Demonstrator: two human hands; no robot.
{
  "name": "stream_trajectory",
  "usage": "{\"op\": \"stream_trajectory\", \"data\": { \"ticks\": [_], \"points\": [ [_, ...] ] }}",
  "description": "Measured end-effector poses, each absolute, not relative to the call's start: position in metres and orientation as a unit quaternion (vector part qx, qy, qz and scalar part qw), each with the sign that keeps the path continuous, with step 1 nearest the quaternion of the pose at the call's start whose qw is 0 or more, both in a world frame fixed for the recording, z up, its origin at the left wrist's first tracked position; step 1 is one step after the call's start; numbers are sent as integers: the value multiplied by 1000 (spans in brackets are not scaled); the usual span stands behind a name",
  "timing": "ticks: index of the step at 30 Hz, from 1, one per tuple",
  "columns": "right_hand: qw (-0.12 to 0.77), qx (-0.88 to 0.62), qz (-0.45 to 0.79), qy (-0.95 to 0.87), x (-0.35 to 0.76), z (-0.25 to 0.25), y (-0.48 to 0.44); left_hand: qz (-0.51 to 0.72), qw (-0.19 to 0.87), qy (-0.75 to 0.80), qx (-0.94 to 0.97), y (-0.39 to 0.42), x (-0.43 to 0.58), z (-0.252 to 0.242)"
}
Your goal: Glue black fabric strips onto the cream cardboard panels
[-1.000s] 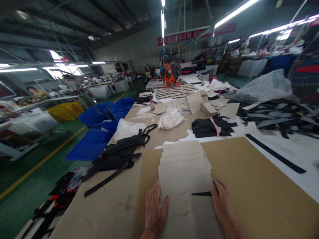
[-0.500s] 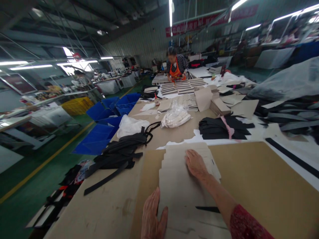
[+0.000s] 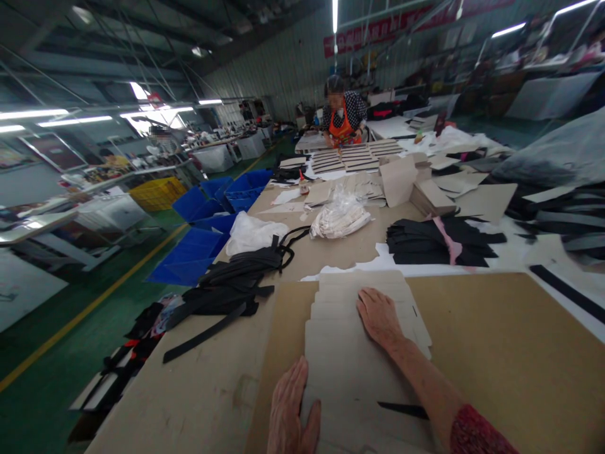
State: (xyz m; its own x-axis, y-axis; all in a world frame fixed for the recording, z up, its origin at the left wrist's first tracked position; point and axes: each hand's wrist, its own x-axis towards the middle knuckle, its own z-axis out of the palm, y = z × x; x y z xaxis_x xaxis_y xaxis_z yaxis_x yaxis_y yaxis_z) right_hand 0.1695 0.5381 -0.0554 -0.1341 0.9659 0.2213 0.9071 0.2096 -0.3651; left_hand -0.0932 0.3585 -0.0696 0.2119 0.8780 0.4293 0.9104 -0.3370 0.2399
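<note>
A row of overlapping grey-beige card sheets (image 3: 340, 359) lies on a brown board (image 3: 501, 340) in front of me. On the upper part of these sheets rests my right hand (image 3: 380, 318), palm down, fingers extended and slightly bent. My left hand (image 3: 290, 407) is at the lower left edge of the sheets, its fingers stretched along that edge and its thumb apart over the card. Neither hand grips anything. A narrow black strip (image 3: 404, 409) shows on the sheets, partly behind my right forearm.
Black fabric strips (image 3: 231, 277) lie to the left, and a tied black bundle (image 3: 420, 243) beyond the board. A clear plastic bag (image 3: 343, 217) sits mid-table. Blue bins (image 3: 189, 255) stand left of the table. A person in an orange apron (image 3: 343, 123) works at the far end.
The whole view has shifted a little, so most things appear further right. Both hands stay at nearly the same places on the card sheets.
</note>
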Motion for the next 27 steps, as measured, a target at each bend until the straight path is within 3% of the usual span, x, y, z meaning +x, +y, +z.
{"op": "stream_trajectory", "data": {
  "ticks": [11, 16, 18, 22, 27],
  "points": [
    [240, -609, 72, -752, 169, -59, 536, -252, 20, -577, -776, 358, -93, -71],
    [298, -615, 71, -726, 180, -54, 538, -250, 10, -576, -778, 356, -92, -68],
    [361, -620, 80, -692, 192, -49, 529, -250, 2, -582, -774, 356, -91, -66],
    [477, -640, 161, -580, 216, -46, 475, -251, -4, -583, -773, 357, -89, -63],
    [437, -676, 211, -554, 240, -68, 371, -253, 2, -578, -776, 358, -90, -63]
  ]
}}
